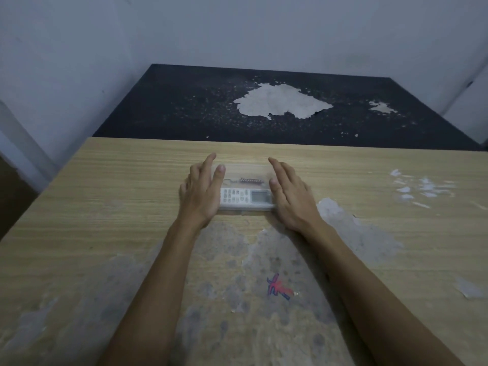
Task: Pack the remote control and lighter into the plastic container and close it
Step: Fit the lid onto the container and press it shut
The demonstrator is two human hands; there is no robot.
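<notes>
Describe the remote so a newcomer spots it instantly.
On the wooden table, two hands flank a clear plastic container. The remote lies at its near side: white, with grey buttons and a small screen, unlike the thin dark item behind it.

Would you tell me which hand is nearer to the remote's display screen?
Right. The right hand lies beside the screen end of the remote control; the left hand is at the opposite, button end.

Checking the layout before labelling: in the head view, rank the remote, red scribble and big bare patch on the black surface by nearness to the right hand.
From the right hand:
1. Remote, touching, at its left.
2. Red scribble, nearer the camera.
3. Bare patch, far behind.
</notes>
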